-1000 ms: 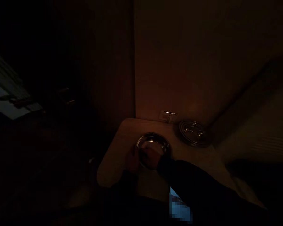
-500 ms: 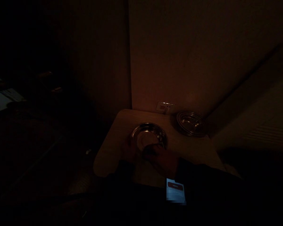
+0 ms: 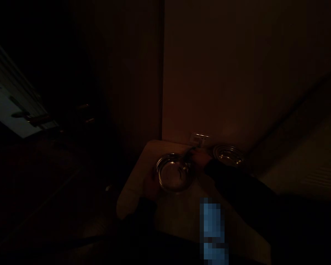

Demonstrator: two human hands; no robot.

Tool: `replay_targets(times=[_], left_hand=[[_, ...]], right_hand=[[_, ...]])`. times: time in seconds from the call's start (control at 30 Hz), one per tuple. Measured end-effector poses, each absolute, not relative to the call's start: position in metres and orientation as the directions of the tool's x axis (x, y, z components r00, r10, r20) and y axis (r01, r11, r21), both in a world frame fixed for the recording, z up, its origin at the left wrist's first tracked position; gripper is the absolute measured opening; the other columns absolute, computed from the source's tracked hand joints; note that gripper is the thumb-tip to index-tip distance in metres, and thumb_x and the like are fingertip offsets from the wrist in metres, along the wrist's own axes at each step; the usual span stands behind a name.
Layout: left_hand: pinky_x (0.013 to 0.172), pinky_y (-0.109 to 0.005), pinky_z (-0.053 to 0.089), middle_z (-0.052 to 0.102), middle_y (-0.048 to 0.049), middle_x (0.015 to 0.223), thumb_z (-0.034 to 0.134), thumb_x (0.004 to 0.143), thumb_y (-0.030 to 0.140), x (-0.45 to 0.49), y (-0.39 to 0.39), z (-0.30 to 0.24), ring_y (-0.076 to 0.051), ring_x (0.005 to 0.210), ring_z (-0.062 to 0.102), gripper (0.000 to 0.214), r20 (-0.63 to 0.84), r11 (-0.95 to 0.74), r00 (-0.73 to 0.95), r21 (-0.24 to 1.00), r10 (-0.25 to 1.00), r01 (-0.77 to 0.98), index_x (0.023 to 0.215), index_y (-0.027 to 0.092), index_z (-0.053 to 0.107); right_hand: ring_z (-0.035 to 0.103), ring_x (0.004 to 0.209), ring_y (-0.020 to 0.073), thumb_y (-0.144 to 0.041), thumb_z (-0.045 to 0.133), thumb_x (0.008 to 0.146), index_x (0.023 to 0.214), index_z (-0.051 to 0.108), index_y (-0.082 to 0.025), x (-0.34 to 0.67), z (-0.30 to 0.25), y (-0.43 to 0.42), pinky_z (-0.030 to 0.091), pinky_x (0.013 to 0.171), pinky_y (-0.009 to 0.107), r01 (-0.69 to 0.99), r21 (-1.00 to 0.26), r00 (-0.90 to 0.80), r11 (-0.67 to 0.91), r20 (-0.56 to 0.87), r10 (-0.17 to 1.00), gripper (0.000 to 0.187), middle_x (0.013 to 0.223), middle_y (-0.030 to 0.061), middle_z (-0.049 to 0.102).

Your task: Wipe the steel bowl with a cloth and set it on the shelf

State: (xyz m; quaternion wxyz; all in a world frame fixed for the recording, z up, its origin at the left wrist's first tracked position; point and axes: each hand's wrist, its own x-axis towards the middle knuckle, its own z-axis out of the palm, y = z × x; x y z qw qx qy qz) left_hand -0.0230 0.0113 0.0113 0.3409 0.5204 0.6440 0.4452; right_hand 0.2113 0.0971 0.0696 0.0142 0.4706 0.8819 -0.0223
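The room is very dark. A shiny steel bowl [image 3: 173,173] sits on a small light wooden table [image 3: 143,184]. My left hand [image 3: 151,186] rests against the bowl's near left side, fingers curled on its rim. My right hand [image 3: 200,157], in a dark sleeve, is at the bowl's far right rim, between it and a second steel bowl [image 3: 228,155] by the wall. Its fingers look closed; what they grip is too dim to make out.
A wall socket [image 3: 200,138] sits on the wall just behind the table. A glowing blue screen [image 3: 213,230] lies at the table's near edge. A pale surface with dark items [image 3: 13,117] shows far left. A striped bed edge [image 3: 311,162] lies right.
My right hand has moved from the bowl's near side, up and across, to its far right rim. The left hand stays on the bowl. The view has shifted slightly.
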Motion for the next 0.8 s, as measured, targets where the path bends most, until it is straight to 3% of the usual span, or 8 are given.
replay_targets(times=[0.17,0.33,0.43,0.53,0.67,0.73,0.8], left_hand=[[0.089,-0.033,0.044,0.06,-0.0128,0.115,0.04,0.084,0.023,-0.02,0.01,0.01,-0.023,0.105,0.056,0.038,0.027,0.093,-0.253,0.889,0.967,0.449,0.116,0.012,0.055],[0.086,-0.034,0.045,0.061,-0.0161,0.112,0.037,0.085,0.021,-0.017,0.008,0.015,-0.025,0.101,0.058,0.038,-0.013,0.147,-0.27,0.863,0.963,0.483,0.116,0.009,0.055],[0.084,-0.034,0.045,0.062,-0.0139,0.111,0.035,0.087,0.027,-0.017,0.005,0.02,-0.024,0.1,0.059,0.038,-0.045,0.162,-0.258,0.878,0.965,0.451,0.116,0.013,0.055],[0.081,-0.036,0.046,0.062,-0.0169,0.11,0.036,0.087,0.033,-0.019,0.0,0.021,-0.026,0.099,0.059,0.041,0.019,0.101,-0.237,0.869,0.971,0.485,0.115,0.011,0.055],[0.072,-0.039,0.048,0.063,-0.0196,0.102,0.038,0.085,0.037,-0.024,-0.012,0.021,-0.028,0.087,0.062,0.048,0.168,0.047,-0.218,0.679,0.961,0.732,0.124,0.01,0.047],[0.077,-0.04,0.046,0.062,-0.0171,0.103,0.039,0.085,0.035,-0.027,-0.019,0.022,-0.027,0.091,0.059,0.043,0.341,-0.144,-0.052,0.524,0.939,0.839,0.119,0.013,0.051],[0.087,-0.042,0.042,0.061,-0.0135,0.108,0.043,0.083,0.033,-0.028,-0.024,0.023,-0.026,0.1,0.054,0.035,0.465,-0.416,0.222,0.371,0.857,0.83,0.111,0.016,0.057]], right_hand=[[0.05,0.101,0.0278,-0.012,0.05,0.077,0.083,0.068,-0.016,0.15,0.074,0.103,0.04,0.082,0.041,0.786,-0.074,-0.617,0.614,-0.039,0.786,0.019,0.106,0.0148,0.058],[0.057,0.093,0.0144,-0.016,0.05,0.079,0.106,0.06,-0.022,0.117,0.066,0.085,0.043,0.081,0.025,0.704,-0.23,-0.699,0.672,-0.062,0.712,0.03,0.105,0.0017,0.063],[0.057,0.097,0.0138,-0.014,0.041,0.083,0.119,0.049,-0.018,0.132,0.069,0.081,0.043,0.082,0.024,0.743,-0.269,-0.644,0.613,-0.037,0.764,0.037,0.112,0.0041,0.06],[0.059,0.094,0.0191,-0.015,0.038,0.084,0.122,0.047,-0.017,0.152,0.073,0.077,0.045,0.078,0.03,0.802,-0.26,-0.564,0.537,-0.036,0.825,0.039,0.113,0.0088,0.059],[0.051,0.107,0.0265,-0.019,0.043,0.082,0.128,0.042,-0.021,0.158,0.067,0.059,0.043,0.084,0.04,0.839,-0.154,-0.522,0.522,0.044,0.852,0.046,0.127,0.0144,0.047],[0.043,0.115,0.0292,-0.028,0.049,0.081,0.129,0.041,-0.024,0.154,0.06,0.05,0.04,0.089,0.045,0.812,-0.082,-0.577,0.578,0.04,0.816,0.049,0.132,0.0134,0.041],[0.038,0.119,0.0333,-0.036,0.056,0.076,0.126,0.046,-0.027,0.15,0.051,0.045,0.039,0.089,0.051,0.781,-0.055,-0.624,0.622,-0.06,0.779,0.052,0.135,0.0128,0.039]])
